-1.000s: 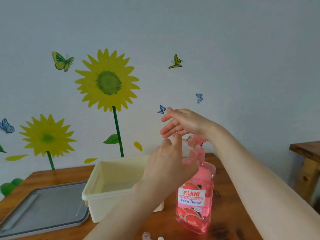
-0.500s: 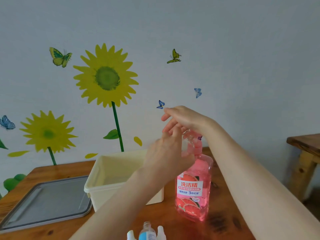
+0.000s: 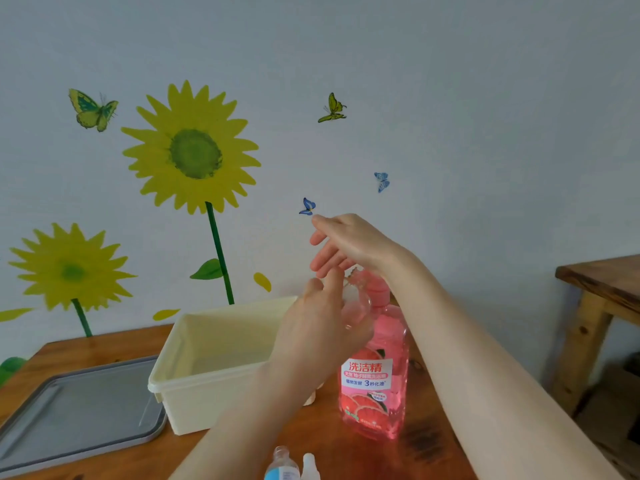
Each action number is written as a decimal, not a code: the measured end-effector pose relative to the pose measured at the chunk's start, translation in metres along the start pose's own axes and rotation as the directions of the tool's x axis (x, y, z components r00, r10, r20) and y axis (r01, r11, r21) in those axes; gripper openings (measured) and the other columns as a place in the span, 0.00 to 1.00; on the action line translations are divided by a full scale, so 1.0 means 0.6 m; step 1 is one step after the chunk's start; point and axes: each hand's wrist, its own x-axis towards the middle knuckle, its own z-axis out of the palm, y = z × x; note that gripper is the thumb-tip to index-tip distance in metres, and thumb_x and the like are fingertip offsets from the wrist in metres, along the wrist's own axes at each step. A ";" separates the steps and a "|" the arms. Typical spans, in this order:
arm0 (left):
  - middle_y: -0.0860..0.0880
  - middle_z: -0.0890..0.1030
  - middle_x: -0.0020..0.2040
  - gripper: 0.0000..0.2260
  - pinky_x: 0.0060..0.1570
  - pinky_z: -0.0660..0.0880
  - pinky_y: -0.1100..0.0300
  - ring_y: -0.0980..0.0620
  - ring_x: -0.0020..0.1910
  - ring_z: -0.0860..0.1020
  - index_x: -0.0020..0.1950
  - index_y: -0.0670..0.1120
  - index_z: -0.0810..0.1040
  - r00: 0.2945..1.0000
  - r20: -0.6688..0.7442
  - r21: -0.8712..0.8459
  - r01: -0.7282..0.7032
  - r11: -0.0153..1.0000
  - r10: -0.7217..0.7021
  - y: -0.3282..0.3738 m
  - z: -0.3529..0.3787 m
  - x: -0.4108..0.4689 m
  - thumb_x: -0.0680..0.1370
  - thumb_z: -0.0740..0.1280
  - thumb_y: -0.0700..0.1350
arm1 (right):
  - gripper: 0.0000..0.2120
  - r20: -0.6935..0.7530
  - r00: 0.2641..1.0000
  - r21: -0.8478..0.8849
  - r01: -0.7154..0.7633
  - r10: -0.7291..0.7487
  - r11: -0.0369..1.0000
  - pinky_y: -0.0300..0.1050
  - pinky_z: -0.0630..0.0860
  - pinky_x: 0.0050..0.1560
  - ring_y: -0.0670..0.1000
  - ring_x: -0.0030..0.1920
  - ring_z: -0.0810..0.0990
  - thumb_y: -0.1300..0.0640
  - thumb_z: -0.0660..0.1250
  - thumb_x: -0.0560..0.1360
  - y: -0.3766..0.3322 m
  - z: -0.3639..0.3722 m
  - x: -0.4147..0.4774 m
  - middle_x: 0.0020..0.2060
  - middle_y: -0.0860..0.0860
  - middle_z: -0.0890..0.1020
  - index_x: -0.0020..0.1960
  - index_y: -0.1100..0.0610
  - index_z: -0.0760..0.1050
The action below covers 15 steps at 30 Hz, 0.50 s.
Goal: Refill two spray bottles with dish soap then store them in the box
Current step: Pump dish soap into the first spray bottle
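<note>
A pink dish soap bottle (image 3: 374,386) with a pump head stands on the wooden table (image 3: 104,344). My right hand (image 3: 346,245) lies flat on top of the pump, fingers straight and pointing left. My left hand (image 3: 322,327) grips a small clear spray bottle (image 3: 356,303), held up against the pump's spout. A second small bottle (image 3: 281,466) with a blue label stands uncapped at the bottom edge, with a white spray cap (image 3: 309,466) beside it. The cream box (image 3: 207,379) stands open to the left of the soap bottle.
A grey lid (image 3: 76,410) lies flat on the table left of the box. A second wooden table (image 3: 602,282) stands at the right, apart from this one. The wall behind carries sunflower and butterfly stickers.
My right hand has gone down on the pump and risen again, its fingers straightening. The view has shifted, so the blue-labelled bottle and white cap now show at the bottom edge.
</note>
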 end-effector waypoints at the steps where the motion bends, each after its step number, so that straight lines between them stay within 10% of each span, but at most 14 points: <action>1: 0.48 0.73 0.52 0.26 0.49 0.76 0.54 0.47 0.50 0.77 0.68 0.50 0.60 1.000 0.010 -0.003 0.001 1.000 -0.001 0.000 0.005 -0.004 0.74 0.62 0.57 | 0.20 -0.007 1.000 -0.003 -0.002 0.002 1.000 0.50 0.77 0.46 0.60 0.48 0.83 0.47 0.52 0.78 0.006 0.004 -0.002 0.38 0.55 0.84 0.56 0.61 0.74; 7: 0.46 0.72 0.61 0.30 0.47 0.69 0.59 0.44 0.56 0.76 0.72 0.51 0.54 0.997 -0.004 0.115 -0.070 0.991 0.071 -0.004 -0.024 0.016 0.75 0.62 0.57 | 0.19 0.024 1.000 -0.006 -0.007 0.007 1.000 0.47 0.71 0.42 0.60 0.44 0.80 0.49 0.53 0.78 -0.017 0.000 -0.001 0.37 0.54 0.83 0.58 0.60 0.73; 15: 0.48 0.70 0.49 0.26 0.49 0.77 0.54 0.46 0.50 0.77 0.68 0.48 0.59 0.999 0.041 0.081 0.014 0.997 -0.018 0.000 0.006 0.000 0.75 0.62 0.56 | 0.23 -0.022 0.999 -0.005 0.032 -0.032 0.999 0.49 0.77 0.50 0.55 0.44 0.84 0.42 0.54 0.77 0.014 0.009 -0.003 0.39 0.55 0.84 0.57 0.60 0.74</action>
